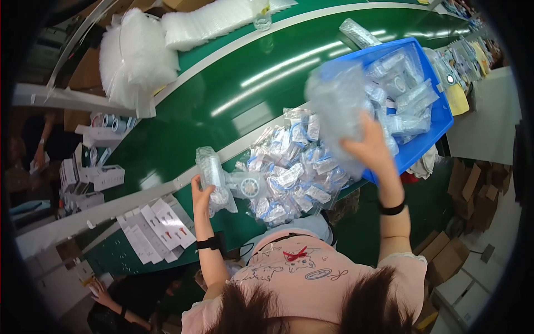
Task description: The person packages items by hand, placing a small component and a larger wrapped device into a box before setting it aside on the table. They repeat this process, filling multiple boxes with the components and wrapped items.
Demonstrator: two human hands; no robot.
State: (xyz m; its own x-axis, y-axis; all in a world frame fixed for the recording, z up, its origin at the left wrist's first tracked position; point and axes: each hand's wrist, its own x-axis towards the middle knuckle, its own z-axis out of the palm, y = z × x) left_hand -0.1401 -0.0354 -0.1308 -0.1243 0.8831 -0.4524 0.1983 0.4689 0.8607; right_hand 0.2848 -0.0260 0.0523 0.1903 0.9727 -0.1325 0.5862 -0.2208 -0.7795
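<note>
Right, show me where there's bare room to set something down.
Widest: the green surface between the white bubble-wrap stack and the near white rail. A smaller patch of green tabletop lies nearer the person, below the wrapped item at the left hand. Crowded: the bagged pile and the blue bin.

Packets point(295, 181) heaped on table point(236, 226), wrapped item point(210, 167) just left of them, leaflets point(161, 229) farther left, bin point(443, 119) with parcels point(414, 100) in it to right, belt point(194, 125) behind, bubble wrap point(130, 55) beyond.
</note>
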